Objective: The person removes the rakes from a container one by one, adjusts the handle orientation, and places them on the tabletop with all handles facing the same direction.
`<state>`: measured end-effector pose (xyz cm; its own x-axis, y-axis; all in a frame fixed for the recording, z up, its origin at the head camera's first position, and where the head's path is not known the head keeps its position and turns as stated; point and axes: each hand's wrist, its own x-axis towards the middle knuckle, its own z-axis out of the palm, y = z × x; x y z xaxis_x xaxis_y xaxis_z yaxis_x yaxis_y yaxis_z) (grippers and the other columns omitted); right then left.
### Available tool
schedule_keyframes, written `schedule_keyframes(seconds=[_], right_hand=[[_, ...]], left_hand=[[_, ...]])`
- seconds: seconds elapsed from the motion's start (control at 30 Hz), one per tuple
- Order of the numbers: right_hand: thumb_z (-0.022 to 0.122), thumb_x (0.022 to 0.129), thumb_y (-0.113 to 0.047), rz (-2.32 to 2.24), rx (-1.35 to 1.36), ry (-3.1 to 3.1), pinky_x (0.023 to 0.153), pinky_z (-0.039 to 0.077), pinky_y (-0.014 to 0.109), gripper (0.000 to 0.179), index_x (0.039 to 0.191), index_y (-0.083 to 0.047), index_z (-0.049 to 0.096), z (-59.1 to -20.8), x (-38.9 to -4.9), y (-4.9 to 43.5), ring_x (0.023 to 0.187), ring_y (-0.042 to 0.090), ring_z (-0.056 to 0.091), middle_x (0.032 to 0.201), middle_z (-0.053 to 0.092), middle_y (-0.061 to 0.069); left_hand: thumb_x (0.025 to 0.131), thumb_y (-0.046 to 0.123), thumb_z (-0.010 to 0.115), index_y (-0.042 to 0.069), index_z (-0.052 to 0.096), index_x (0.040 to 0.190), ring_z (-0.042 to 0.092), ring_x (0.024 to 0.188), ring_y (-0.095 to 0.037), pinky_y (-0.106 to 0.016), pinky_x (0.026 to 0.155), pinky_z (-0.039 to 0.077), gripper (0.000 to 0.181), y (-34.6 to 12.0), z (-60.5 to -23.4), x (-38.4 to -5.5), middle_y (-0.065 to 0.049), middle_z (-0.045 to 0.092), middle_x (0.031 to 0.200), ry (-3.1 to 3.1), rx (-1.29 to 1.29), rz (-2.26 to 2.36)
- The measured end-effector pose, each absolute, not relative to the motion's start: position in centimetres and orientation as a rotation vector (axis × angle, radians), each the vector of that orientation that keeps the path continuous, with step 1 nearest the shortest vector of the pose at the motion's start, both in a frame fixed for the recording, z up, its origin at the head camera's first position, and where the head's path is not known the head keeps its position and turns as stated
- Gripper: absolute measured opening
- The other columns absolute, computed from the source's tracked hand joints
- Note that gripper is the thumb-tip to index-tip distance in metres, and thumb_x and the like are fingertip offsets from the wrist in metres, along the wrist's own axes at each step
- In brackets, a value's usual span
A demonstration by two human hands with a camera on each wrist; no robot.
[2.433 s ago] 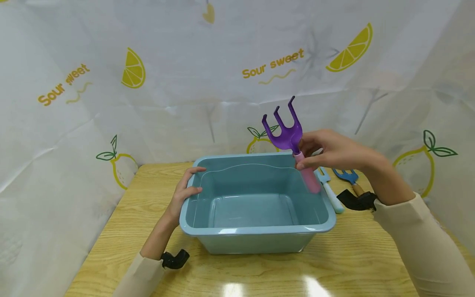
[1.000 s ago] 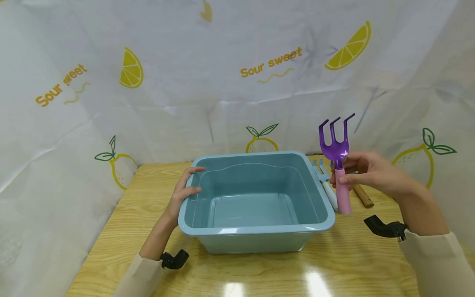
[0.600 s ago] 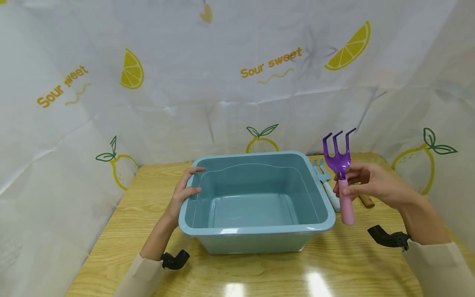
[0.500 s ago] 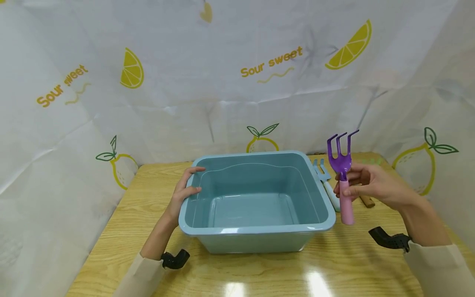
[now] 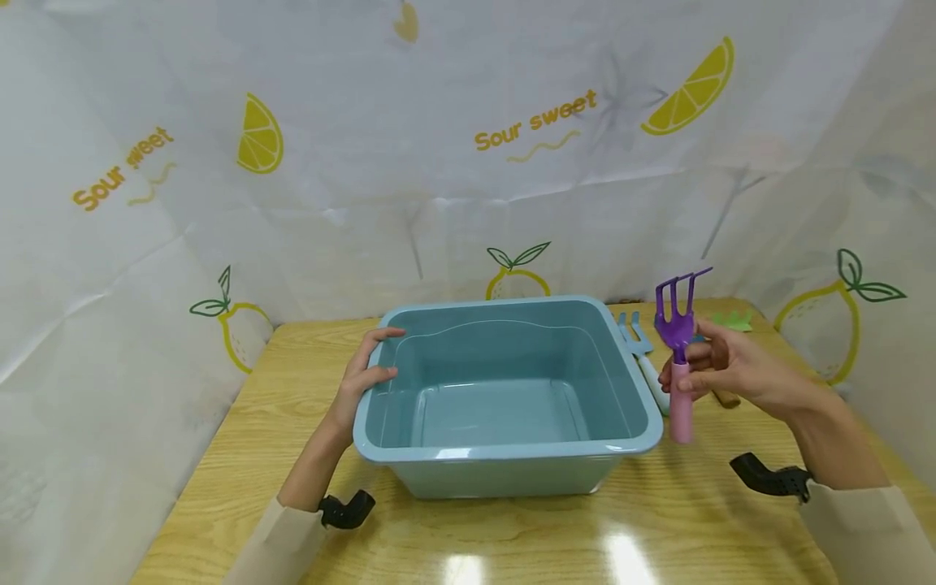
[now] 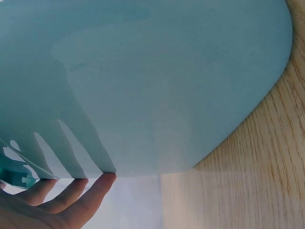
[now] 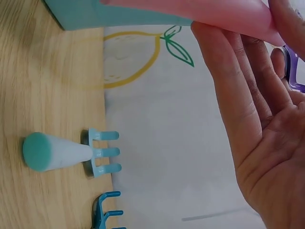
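Observation:
A light blue plastic tub (image 5: pixel 504 452) stands on the wooden table, nothing visible inside it. My left hand (image 5: pixel 357 390) grips its left rim, thumb over the edge and fingers against the outer wall in the left wrist view. Just right of the tub, my right hand (image 5: pixel 734 372) pinches a hand rake by its pink handle (image 5: pixel 681 406) between thumb and fingers. The rake's purple head (image 5: pixel 674 327) points up, its three tines bent at the tips. In the right wrist view the pink handle (image 7: pixel 205 12) crosses the top, above the table.
A light blue hand rake (image 5: pixel 651 378) with a white handle lies along the tub's right side. Behind my right hand lies a blue rake with a wooden handle (image 5: pixel 726 398), partly hidden. Farther back is a green pronged piece (image 5: pixel 734 319). A lemon-print sheet (image 5: pixel 439 162) hangs behind the table.
My right hand has carried the purple rake from over the tub's right rim to the right and down beside it, its tines now leaning farther back. The left hand has stayed in place.

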<state>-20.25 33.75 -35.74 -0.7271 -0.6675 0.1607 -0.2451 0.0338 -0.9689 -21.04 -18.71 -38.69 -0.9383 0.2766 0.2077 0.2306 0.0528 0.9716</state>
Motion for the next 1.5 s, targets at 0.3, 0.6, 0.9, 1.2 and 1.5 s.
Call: schedule_keyframes(seconds=[0.3, 0.6, 0.9, 1.2, 1.5], right_hand=[[0.047, 0.095, 0.021, -1.759, -0.918, 1.981, 0.076, 0.061, 0.032, 0.069, 0.150, -0.019, 0.041, -36.2, -20.4, 34.7, 0.097, 0.026, 0.076, 0.111, 0.077, 0.010], [0.053, 0.095, 0.017, -1.655, -0.847, 2.101, 0.065, 0.057, 0.028, 0.049, 0.130, -0.016, 0.058, -36.4, -20.0, 35.1, 0.093, 0.026, 0.078, 0.108, 0.078, 0.011], [0.049, 0.092, 0.023, -1.787, -0.841, 1.884, 0.076, 0.063, 0.036, 0.079, 0.150, -0.030, 0.034, -37.4, -20.5, 35.5, 0.099, 0.028, 0.077, 0.112, 0.078, 0.011], [0.048, 0.094, 0.021, -1.833, -0.824, 1.916, 0.073, 0.061, 0.032, 0.070, 0.148, -0.022, 0.038, -37.6, -21.0, 35.7, 0.097, 0.024, 0.077, 0.108, 0.078, 0.011], [0.041, 0.094, 0.023, -1.822, -0.879, 1.747, 0.080, 0.062, 0.048, 0.061, 0.146, -0.009, 0.037, -38.2, -21.3, 35.8, 0.094, 0.032, 0.078, 0.111, 0.076, 0.018]], left_hand=[[0.089, 0.013, 0.045, 0.007, 0.036, 0.149, 0.034, 0.143, -0.047, -0.062, 0.103, 0.043, 0.062, -18.6, -38.6, -21.2, -0.016, 0.022, 0.165, 2.248, 0.552, 2.070], [0.089, 0.013, 0.045, 0.007, 0.035, 0.150, 0.034, 0.144, -0.047, -0.065, 0.104, 0.043, 0.061, -18.6, -38.6, -21.2, -0.016, 0.022, 0.165, 2.241, 0.547, 2.067], [0.090, 0.013, 0.045, 0.007, 0.036, 0.150, 0.035, 0.142, -0.047, -0.063, 0.102, 0.045, 0.061, -18.6, -38.6, -21.2, -0.016, 0.022, 0.164, 2.233, 0.538, 2.070], [0.090, 0.013, 0.046, 0.008, 0.036, 0.150, 0.036, 0.142, -0.047, -0.062, 0.102, 0.045, 0.061, -18.9, -38.7, -21.0, -0.015, 0.022, 0.165, 2.239, 0.516, 2.075], [0.089, 0.013, 0.045, 0.007, 0.036, 0.150, 0.035, 0.143, -0.048, -0.067, 0.103, 0.043, 0.061, -18.8, -38.8, -21.3, -0.015, 0.022, 0.165, 2.258, 0.553, 2.066]])
